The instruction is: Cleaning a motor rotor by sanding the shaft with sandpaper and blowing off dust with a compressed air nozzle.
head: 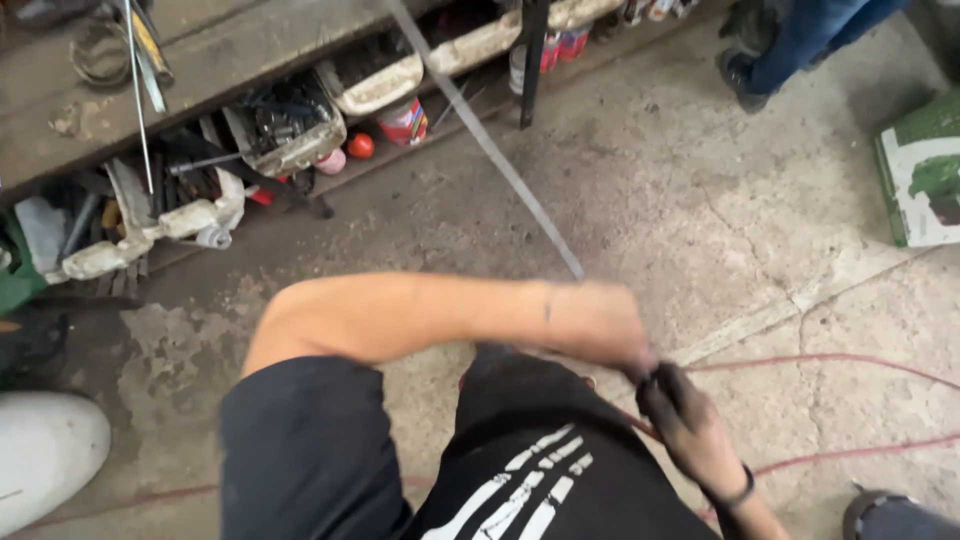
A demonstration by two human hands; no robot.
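Observation:
My left arm reaches across my body from the left, and my left hand (600, 325) is blurred above my black shorts (540, 450). My right hand (680, 410), dark with grime and wearing a black wristband, comes up from the lower right. Its fingers meet the left hand's fingertips. A long flat metal strip (490, 150) slants down from the workbench, and its lower end stops at my left hand. The blur hides whether either hand grips it or anything else.
A low shelf (200, 60) at the back holds trays of tools and red cans (405, 120). Another person's jeans-clad legs (800, 40) stand top right. A green and white box (925, 170) lies on the right, red cable (830, 358) crosses the concrete floor, and a white rounded object (45, 450) sits bottom left.

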